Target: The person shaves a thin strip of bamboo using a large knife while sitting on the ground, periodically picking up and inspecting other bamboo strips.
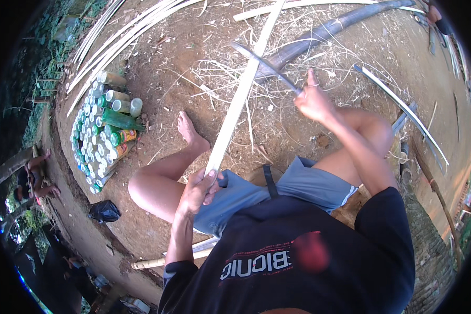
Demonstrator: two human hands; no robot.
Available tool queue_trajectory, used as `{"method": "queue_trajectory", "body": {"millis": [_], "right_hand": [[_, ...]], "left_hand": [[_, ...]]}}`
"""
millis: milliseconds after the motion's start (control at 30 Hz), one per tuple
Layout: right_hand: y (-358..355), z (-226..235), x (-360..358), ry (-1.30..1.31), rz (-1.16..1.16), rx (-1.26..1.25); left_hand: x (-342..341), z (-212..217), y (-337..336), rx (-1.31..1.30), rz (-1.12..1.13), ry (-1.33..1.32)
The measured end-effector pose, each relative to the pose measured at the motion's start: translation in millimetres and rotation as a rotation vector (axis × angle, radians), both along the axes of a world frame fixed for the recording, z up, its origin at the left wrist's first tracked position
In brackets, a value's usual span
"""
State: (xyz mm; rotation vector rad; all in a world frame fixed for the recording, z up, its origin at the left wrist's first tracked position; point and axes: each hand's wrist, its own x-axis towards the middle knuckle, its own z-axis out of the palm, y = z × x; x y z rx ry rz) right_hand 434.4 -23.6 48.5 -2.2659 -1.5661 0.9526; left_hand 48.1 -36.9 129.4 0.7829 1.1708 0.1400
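My left hand (200, 189) is closed round the near end of a long pale bamboo strip (235, 112). The strip slants up and away from my lap, and its far end reaches the top edge. In my right hand (315, 102) is the handle of a long knife (277, 73), the thumb stretched out along it. Its narrow blade crosses the strip near the far part; whether it touches is hard to tell. Beyond the blade a dark curved log (324, 34) lies on the ground, with thin curled shavings (217, 70) scattered round it.
Upright cans and bottles (97, 133) stand packed together at the left, near a black plastic bag (104, 211). Long pale strips (125, 39) lie at the far left. More strips (403, 104) and a thin stick (437, 191) lie at the right. A person (34, 178) sits at the left edge.
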Motion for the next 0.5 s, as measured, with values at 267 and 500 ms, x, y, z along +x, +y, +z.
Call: {"method": "queue_trajectory", "body": {"millis": [267,500], "right_hand": [[-65,0,-23,-0.11,0.146,0.072],[-76,20,-25,-0.164,0.254,0.065]], "left_hand": [[2,-1,-1,-0.004,0.039,-0.06],[9,8,-7,0.057,0.014,-0.021]]}}
